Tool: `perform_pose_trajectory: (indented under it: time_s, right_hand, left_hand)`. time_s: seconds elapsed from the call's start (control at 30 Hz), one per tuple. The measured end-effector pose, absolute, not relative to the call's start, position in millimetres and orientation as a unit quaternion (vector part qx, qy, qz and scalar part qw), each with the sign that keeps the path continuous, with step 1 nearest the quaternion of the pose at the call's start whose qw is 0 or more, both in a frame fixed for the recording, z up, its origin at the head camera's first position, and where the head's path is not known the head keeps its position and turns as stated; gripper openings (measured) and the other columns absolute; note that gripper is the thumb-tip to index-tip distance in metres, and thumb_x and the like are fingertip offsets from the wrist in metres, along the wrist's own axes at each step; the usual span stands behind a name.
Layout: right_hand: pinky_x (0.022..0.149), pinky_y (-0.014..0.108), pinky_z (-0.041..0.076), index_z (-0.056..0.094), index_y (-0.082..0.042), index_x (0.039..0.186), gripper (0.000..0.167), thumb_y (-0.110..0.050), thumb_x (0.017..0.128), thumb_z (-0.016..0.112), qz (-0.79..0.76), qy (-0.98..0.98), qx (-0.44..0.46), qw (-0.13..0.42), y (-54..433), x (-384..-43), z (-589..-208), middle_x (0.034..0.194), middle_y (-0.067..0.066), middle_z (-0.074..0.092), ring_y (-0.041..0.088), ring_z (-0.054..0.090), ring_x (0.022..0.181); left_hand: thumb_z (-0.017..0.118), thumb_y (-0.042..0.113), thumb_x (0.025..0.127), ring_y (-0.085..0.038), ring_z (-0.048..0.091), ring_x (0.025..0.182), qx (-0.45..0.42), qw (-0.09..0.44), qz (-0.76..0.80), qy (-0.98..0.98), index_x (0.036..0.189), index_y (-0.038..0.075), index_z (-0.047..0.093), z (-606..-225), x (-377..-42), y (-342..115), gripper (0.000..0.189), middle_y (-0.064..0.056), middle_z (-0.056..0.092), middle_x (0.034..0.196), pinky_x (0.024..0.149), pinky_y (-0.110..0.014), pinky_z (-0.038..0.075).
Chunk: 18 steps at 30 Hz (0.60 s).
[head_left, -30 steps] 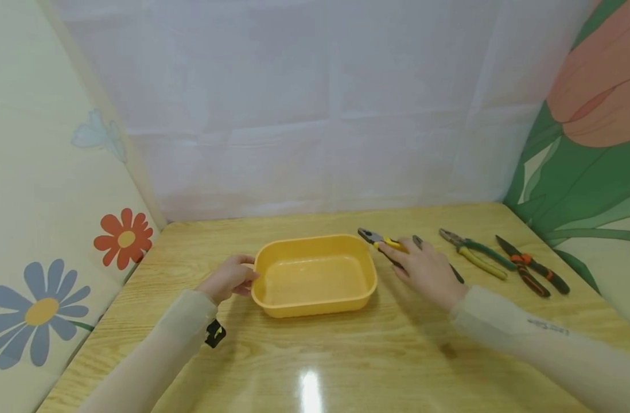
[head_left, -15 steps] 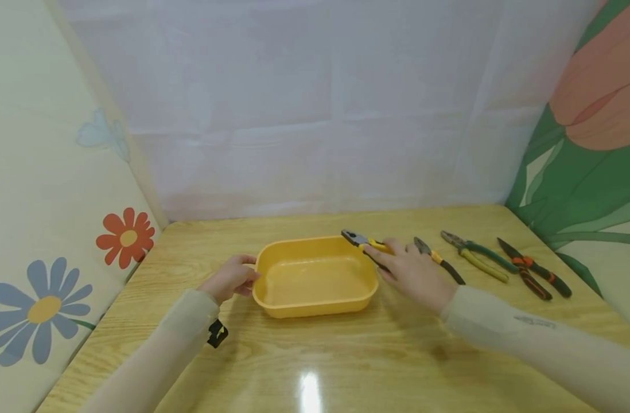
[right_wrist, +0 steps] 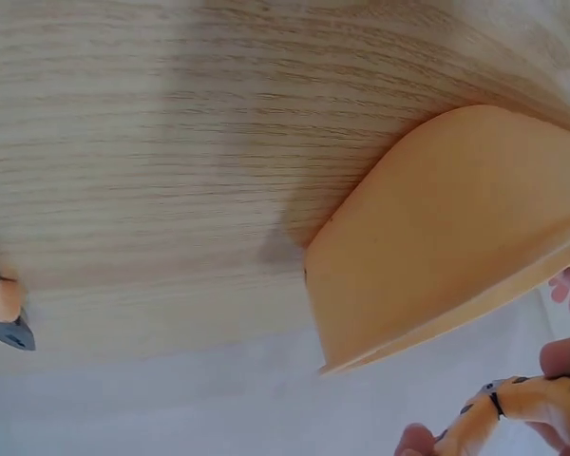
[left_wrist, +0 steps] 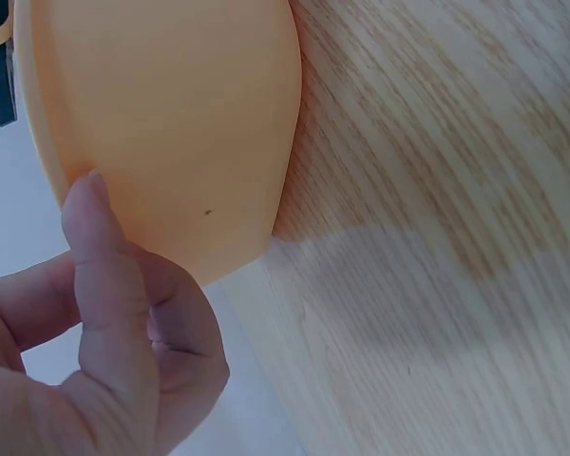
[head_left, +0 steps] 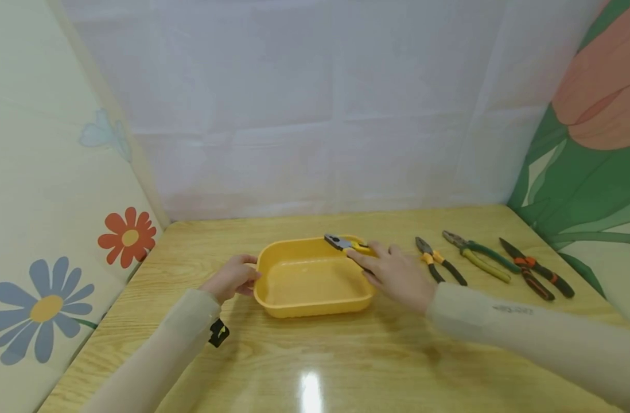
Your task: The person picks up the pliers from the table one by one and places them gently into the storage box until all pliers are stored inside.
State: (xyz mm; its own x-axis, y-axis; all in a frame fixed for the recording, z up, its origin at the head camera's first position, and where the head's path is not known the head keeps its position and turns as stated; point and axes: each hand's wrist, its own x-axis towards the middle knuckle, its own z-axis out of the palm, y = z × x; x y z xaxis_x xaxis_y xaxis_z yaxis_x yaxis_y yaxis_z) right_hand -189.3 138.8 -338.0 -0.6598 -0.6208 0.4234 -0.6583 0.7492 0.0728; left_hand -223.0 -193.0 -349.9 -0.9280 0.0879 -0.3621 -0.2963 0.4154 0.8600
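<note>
A yellow plastic basin (head_left: pixel 315 281) sits on the wooden table. My left hand (head_left: pixel 232 278) holds its left end, thumb (left_wrist: pixel 95 218) against the wall near the rim in the left wrist view. My right hand (head_left: pixel 400 275) grips combination pliers (head_left: pixel 341 242) with yellow and black handles, held over the basin's right rear part, head pointing left. In the right wrist view the handles of these pliers (right_wrist: pixel 494 408) show between fingers at the lower right. Part of the handles is hidden by the hand in the head view.
On the right of the table (head_left: pixel 315 350) lie orange-and-black pliers (head_left: pixel 431 258), green-handled pliers (head_left: pixel 470 249) and black-and-orange long-nose pliers (head_left: pixel 529 267). A white cloth (head_left: pixel 315 115) hangs behind. Flower-printed panels (head_left: pixel 41 172) stand at both sides.
My right hand has moved left with the combination pliers, from beside the basin to over its right part. The orange-and-black pliers are now uncovered. My left hand stays at the basin.
</note>
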Motion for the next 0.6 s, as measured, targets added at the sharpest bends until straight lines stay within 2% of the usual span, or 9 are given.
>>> perform_pose_trajectory:
  time_s: [0.3,0.6]
  right_hand:
    - [0.041,0.026,0.03,0.058,-0.021,0.138,0.049,-0.022,0.091,0.071,0.037,-0.898,0.372,0.232,124,-199,-345,0.117,0.019,0.059,0.019,0.037,0.055]
    - [0.046,0.029,0.035,0.06,-0.021,0.135,0.048,-0.022,0.089,0.072,0.042,-0.896,0.386,0.214,114,-201,-350,0.115,0.017,0.058,0.021,0.042,0.059]
  left_hand:
    - [0.051,-0.003,0.094,-0.013,0.05,0.061,-0.077,0.177,0.527,0.828,0.137,-0.01,0.039,-347,-223,-194,0.046,-0.009,0.05,0.079,0.055,-0.024,0.053]
    - [0.051,-0.004,0.094,-0.015,0.052,0.066,-0.076,0.172,0.53,0.827,0.138,-0.012,0.036,-349,-223,-193,0.047,-0.01,0.051,0.081,0.055,-0.025,0.052]
